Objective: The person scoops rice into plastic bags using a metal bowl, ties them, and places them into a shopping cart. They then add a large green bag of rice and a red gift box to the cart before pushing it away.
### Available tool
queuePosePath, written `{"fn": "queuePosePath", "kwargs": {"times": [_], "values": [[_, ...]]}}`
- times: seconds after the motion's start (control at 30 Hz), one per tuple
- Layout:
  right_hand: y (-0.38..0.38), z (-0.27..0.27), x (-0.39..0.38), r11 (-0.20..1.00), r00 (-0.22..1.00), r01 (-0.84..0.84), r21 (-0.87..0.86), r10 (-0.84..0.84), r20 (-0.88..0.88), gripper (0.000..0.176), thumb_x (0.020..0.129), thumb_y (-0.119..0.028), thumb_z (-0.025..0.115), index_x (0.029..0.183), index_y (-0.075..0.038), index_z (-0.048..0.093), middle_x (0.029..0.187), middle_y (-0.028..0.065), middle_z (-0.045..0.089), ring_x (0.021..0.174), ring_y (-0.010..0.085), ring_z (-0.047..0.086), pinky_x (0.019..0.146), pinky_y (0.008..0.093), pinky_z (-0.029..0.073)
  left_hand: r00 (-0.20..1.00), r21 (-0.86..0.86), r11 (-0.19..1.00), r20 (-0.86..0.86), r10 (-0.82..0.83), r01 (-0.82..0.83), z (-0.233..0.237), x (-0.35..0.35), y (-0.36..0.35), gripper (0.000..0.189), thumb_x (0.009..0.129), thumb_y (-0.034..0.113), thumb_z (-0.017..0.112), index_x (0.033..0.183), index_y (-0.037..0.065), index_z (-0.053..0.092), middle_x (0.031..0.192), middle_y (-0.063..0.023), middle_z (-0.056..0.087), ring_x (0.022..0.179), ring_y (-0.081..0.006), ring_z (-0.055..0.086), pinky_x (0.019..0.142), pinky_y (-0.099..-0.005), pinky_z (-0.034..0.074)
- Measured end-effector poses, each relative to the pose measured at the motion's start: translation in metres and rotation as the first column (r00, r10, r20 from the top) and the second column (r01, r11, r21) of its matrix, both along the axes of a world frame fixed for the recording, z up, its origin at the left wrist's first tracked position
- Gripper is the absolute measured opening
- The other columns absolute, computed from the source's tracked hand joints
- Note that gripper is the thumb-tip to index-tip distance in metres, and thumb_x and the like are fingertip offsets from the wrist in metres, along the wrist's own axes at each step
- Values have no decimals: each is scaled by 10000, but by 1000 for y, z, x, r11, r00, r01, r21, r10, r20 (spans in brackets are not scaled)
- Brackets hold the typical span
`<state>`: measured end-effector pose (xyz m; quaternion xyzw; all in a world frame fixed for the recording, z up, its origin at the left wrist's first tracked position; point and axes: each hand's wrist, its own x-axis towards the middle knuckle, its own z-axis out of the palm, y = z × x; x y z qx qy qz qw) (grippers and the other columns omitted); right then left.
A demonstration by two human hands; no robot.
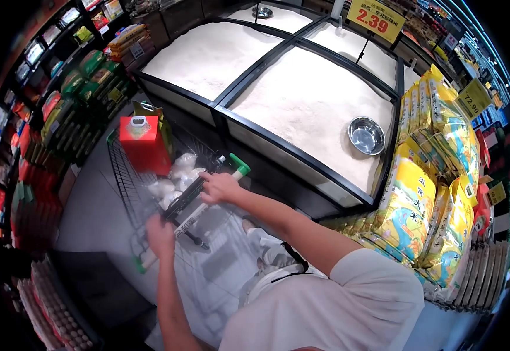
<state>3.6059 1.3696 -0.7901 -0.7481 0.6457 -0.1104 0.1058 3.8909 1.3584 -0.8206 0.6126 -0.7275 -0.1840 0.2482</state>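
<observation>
Head view, and I've got both hands on the cart handle [193, 206]; left hand [160, 236] is wrapped round the bar near its lower end; right hand [220, 187] is closed over it further up, just short of the green end cap [240, 167]; the two hands sit apart, with a stretch of white bar between them. Beyond the handle the shopping cart [123, 181] runs away up and to the left across the grey floor; in its basket I see clear bags of white goods [179, 172], a red carton with a carry handle [144, 145] standing upright, and a yellow-green packet [149, 111] just behind the carton. Right of the cart lie the open bulk rice bins [302, 105] with black frames; a steel bowl [366, 136] rests on the rice in the nearest one; a yellow 2.39 price sign [375, 19] stands above. Yellow rice sacks [410, 205] are stacked at far right; egg trays [56, 316] at lower left.
</observation>
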Motion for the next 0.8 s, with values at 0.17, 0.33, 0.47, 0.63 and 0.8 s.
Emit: {"fn": "queuePosePath", "kwargs": {"times": [0.17, 0.33, 0.47, 0.63, 0.8], "values": [[-45, -7, -3, 1000, 1000, -1, -19, 1, 7, 452, 828, -453, 541, 743, -45, 717, 1257, 125, 616, 780, 277, 680, 682, 417, 551, 997, 141, 990, 82, -9, -2, -1, -2, -42, 384, 879, 240, 576, 1226, 79, 603, 1223, -130, 610, 1127, -333, 586, 939, -417, 462], [-96, -24, -5, 999, 1000, 3, -51, -2, 26, 449, 823, -444, 544, 736, -40, 719, 1243, 133, 622, 786, 275, 685, 694, 413, 552, 991, 144, 989, 130, 14, -33, -28, 0, -93, 454, 881, 264, 576, 1293, 74, 584, 1341, -134, 567, 1235, -322, 534, 1005, -404, 437], [-136, -29, -10, 1000, 999, -3, -27, 4, 44, 422, 835, -423, 555, 749, -41, 715, 1284, 136, 612, 787, 279, 680, 681, 406, 554, 991, 32, 999, 135, 16, -20, -40, -3, -132, 388, 869, 267, 580, 1211, 91, 627, 1209, -113, 633, 1100, -324, 597, 923, -430, 474], [-182, -42, -10, 999, 999, 2, -44, -1, 38, 414, 835, -413, 562, 721, -44, 712, 1281, 131, 615, 772, 271, 680, 666, 407, 553, 991, 157, 987, 135, 18, -39, -27, -12, -176, 417, 886, 268, 559, 1263, 96, 605, 1250, -122, 608, 1163, -322, 566, 964, -417, 451], [-220, -44, -9, 1000, 999, 14, 10, -14, 33, 430, 836, -429, 558, 756, -39, 722, 1311, 126, 604, 796, 277, 685, 685, 401, 560, 993, 80, 996, 114, 26, -35, -48, -6, -215, 416, 866, 270, 582, 1249, 113, 616, 1227, -131, 624, 1097, -337, 608, 921, -435, 473]]}}
